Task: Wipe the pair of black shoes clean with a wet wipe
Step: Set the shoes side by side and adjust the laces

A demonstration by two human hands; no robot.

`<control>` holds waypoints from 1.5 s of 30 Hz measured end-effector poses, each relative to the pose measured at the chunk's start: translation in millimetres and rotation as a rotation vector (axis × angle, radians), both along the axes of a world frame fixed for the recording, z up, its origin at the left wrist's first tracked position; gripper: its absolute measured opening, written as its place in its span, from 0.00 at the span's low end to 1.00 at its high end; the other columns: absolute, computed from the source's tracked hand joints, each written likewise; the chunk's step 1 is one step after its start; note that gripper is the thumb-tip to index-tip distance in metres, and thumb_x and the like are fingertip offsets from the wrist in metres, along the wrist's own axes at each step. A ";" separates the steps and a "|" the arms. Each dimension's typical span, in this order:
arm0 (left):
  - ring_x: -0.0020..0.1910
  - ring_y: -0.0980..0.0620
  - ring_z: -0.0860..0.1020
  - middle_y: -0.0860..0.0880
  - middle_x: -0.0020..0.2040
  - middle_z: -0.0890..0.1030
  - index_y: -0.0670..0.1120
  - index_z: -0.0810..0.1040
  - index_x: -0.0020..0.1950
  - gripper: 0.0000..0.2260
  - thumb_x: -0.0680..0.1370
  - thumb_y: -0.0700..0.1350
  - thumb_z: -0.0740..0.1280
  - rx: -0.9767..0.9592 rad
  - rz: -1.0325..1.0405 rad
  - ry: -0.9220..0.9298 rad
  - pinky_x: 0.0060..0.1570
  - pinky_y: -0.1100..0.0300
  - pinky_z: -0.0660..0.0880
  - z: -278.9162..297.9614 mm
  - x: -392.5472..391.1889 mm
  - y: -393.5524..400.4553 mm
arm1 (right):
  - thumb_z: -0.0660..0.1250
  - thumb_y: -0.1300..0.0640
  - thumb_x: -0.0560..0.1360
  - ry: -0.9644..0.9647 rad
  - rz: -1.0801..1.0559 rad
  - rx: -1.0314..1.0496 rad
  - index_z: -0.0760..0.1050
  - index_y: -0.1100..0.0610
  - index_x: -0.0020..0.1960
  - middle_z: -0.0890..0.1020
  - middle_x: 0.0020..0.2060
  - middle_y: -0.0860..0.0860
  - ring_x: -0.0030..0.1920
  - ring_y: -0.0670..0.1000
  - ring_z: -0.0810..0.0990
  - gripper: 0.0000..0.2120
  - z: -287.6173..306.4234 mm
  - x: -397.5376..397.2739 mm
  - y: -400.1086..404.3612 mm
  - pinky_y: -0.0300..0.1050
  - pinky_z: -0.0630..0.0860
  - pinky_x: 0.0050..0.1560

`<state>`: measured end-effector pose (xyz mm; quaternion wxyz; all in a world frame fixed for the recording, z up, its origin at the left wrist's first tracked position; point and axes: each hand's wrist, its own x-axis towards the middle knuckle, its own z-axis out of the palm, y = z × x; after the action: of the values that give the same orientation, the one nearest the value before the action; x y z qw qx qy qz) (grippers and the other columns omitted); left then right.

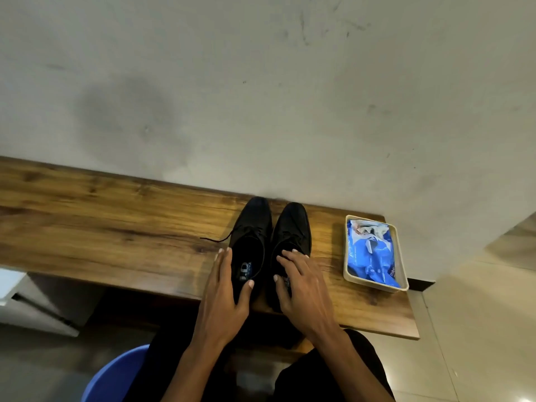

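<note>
While the left hand (224,288) grips one shoe (251,242) at the table edge (162,291)—right hand (301,288) fingers spread on the other (291,236).

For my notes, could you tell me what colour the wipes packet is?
Blue, with white markings; the wipes packet shows in the head view.

Two shoes (269,242) stand side by side on the table (116,221), toes toward the wall (261,97); right of them, a tray (348,274) holds the wipes pack (374,256).

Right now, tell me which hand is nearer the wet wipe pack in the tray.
Right. The right hand rests on the right shoe, just left of the wet wipe pack; the left hand holds the left shoe, farther away.
</note>
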<state>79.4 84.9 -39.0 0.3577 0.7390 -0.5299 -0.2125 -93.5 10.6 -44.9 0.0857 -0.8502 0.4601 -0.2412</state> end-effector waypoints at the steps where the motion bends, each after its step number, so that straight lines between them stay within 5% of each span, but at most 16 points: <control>1: 0.80 0.53 0.54 0.50 0.82 0.54 0.51 0.53 0.82 0.32 0.81 0.54 0.63 0.015 -0.032 0.026 0.74 0.58 0.59 -12.4 -3.1 5.3 | 0.60 0.50 0.81 0.013 0.007 -0.003 0.78 0.54 0.66 0.80 0.63 0.48 0.66 0.48 0.76 0.17 -3.6 0.6 0.6 0.49 0.67 0.73; 6: 0.73 0.51 0.68 0.52 0.76 0.62 0.53 0.68 0.71 0.22 0.79 0.58 0.64 0.007 -0.024 0.001 0.63 0.54 0.74 -24.5 12.1 -3.2 | 0.58 0.51 0.81 0.026 0.033 -0.019 0.82 0.53 0.56 0.86 0.47 0.44 0.48 0.42 0.83 0.15 -6.8 0.2 2.5 0.43 0.69 0.66; 10: 0.74 0.54 0.64 0.53 0.75 0.64 0.55 0.68 0.66 0.23 0.76 0.65 0.61 -0.051 -0.016 0.013 0.66 0.51 0.70 -21.7 17.9 -8.4 | 0.62 0.50 0.79 -0.022 -0.013 -0.045 0.82 0.50 0.50 0.86 0.42 0.43 0.42 0.42 0.82 0.10 10.8 13.4 -14.3 0.47 0.74 0.57; 14: 0.65 0.56 0.74 0.54 0.65 0.75 0.50 0.70 0.68 0.20 0.80 0.58 0.63 -0.094 0.059 0.114 0.60 0.57 0.74 -10.5 26.5 -27.2 | 0.62 0.45 0.80 -0.068 -0.087 -0.025 0.82 0.49 0.55 0.84 0.45 0.43 0.45 0.44 0.80 0.13 29.5 39.6 -42.0 0.48 0.73 0.54; 19: 0.64 0.53 0.77 0.51 0.64 0.80 0.49 0.76 0.70 0.18 0.82 0.53 0.62 -0.001 0.090 0.177 0.61 0.51 0.77 -6.4 37.7 -63.3 | 0.55 0.33 0.79 0.175 -0.203 0.114 0.78 0.48 0.66 0.82 0.59 0.47 0.59 0.52 0.78 0.26 32.5 72.2 -68.8 0.52 0.69 0.59; 25: 0.62 0.52 0.79 0.49 0.63 0.81 0.48 0.77 0.70 0.17 0.83 0.50 0.63 0.048 0.115 0.322 0.60 0.52 0.78 -1.6 41.9 -94.3 | 0.59 0.36 0.79 0.181 -0.211 0.115 0.82 0.46 0.58 0.84 0.50 0.45 0.55 0.48 0.78 0.19 30.0 78.8 -74.7 0.49 0.57 0.57; 29: 0.46 0.54 0.81 0.45 0.52 0.85 0.45 0.83 0.59 0.15 0.82 0.52 0.64 0.044 0.140 0.271 0.40 0.64 0.74 -1.6 43.7 -110.3 | 0.61 0.36 0.79 0.198 -0.225 0.093 0.82 0.46 0.54 0.84 0.46 0.44 0.52 0.46 0.79 0.17 32.2 80.0 -76.0 0.49 0.56 0.57; 34: 0.56 0.51 0.79 0.47 0.58 0.81 0.52 0.78 0.69 0.17 0.81 0.52 0.65 0.054 0.124 0.171 0.54 0.54 0.78 -2.4 50.3 -118.8 | 0.64 0.36 0.77 0.151 -0.214 0.159 0.80 0.46 0.53 0.84 0.43 0.44 0.50 0.45 0.80 0.15 41.4 78.9 -77.5 0.48 0.56 0.59; 37: 0.57 0.50 0.73 0.48 0.56 0.72 0.62 0.70 0.74 0.19 0.83 0.51 0.62 0.113 -0.013 0.112 0.53 0.55 0.74 -4.2 53.8 -121.1 | 0.66 0.40 0.77 0.146 -0.143 0.280 0.76 0.45 0.62 0.85 0.46 0.42 0.56 0.44 0.80 0.16 44.2 73.1 -82.8 0.48 0.56 0.62; 39: 0.57 0.49 0.71 0.49 0.54 0.69 0.61 0.74 0.70 0.16 0.84 0.49 0.61 0.123 -0.092 0.056 0.52 0.57 0.70 -2.3 56.4 -123.0 | 0.67 0.44 0.78 0.155 -0.079 0.345 0.73 0.46 0.66 0.85 0.45 0.41 0.58 0.44 0.79 0.18 46.4 70.0 -85.3 0.52 0.60 0.67; 45: 0.55 0.56 0.72 0.53 0.53 0.72 0.52 0.80 0.64 0.13 0.83 0.41 0.62 0.117 -0.281 0.021 0.54 0.60 0.72 6.2 71.8 -124.8 | 0.66 0.53 0.80 0.046 0.064 0.508 0.73 0.44 0.63 0.81 0.37 0.39 0.46 0.40 0.79 0.12 49.7 63.9 -90.6 0.51 0.72 0.59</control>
<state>151.1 -39.8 -32.8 0.2865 0.6749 -0.6109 -0.2987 -29.7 -80.0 4.8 0.2934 -0.8207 0.4809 -0.0954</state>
